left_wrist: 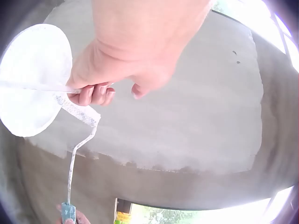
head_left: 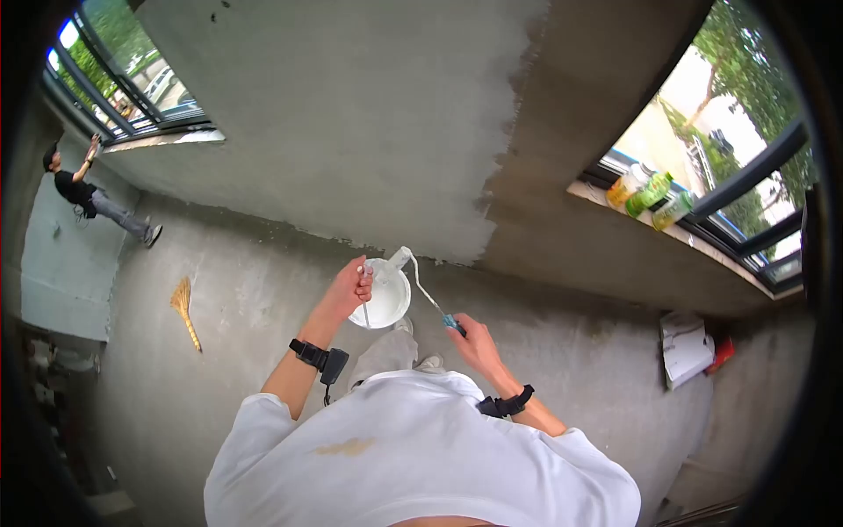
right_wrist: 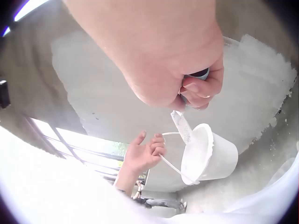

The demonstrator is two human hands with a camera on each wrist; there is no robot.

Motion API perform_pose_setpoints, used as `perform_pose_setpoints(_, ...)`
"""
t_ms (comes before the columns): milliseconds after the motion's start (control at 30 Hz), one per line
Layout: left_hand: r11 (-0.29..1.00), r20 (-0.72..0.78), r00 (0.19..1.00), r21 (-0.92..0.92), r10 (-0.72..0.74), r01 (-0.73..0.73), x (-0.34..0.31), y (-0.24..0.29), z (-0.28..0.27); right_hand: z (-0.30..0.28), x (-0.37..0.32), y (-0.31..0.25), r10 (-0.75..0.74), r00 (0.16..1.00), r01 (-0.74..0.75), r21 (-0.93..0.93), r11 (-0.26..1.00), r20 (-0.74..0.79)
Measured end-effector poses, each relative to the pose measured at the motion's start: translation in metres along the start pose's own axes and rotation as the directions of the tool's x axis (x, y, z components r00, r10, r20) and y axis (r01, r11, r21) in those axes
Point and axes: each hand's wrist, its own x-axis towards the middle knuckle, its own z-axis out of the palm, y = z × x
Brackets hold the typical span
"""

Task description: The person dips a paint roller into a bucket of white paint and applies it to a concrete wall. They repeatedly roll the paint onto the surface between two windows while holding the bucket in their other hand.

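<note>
A white bucket (head_left: 386, 303) with white paint in it hangs from its wire handle, which my left hand (head_left: 349, 288) grips with curled fingers. In the right wrist view the bucket (right_wrist: 219, 161) shows from the side, tilted, with paint along its rim. My right hand (head_left: 477, 345) holds a paint roller by its blue handle (head_left: 454, 324). The paint-coated roller sleeve (head_left: 400, 257) sits at the bucket's far rim, and in the left wrist view the sleeve (left_wrist: 79, 111) overlaps the bucket's mouth.
The wall (head_left: 351, 105) ahead is coated light grey, with a darker bare strip at right. Several bottles (head_left: 648, 195) stand on the right window sill. A straw broom (head_left: 182, 307) lies on the floor at left; another person (head_left: 92, 193) stands by the left window. A white box (head_left: 685, 350) is at right.
</note>
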Motion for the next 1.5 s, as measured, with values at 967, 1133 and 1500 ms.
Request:
perform_pose_setpoints(967, 0.988, 0.193, 0.973, -0.053, -0.130, 0.142, 0.043, 0.044, 0.019, 0.001, -0.026, -0.079, -0.013, 0.962, -0.067, -0.279, 0.958, -0.273)
perform_pose_setpoints(1133, 0.989, 0.160, 0.979, -0.048, -0.130, 0.139, 0.044, 0.038, 0.016, 0.006, -0.020, -0.071, -0.028, 0.971, -0.064, -0.374, 0.925, -0.237)
perform_pose_setpoints(1500, 0.994, 0.185, 0.978, -0.026, -0.099, 0.105, 0.043, 0.048, 0.017, 0.014, -0.033, -0.073, -0.034, 0.956, -0.072, -0.347, 0.935, -0.290)
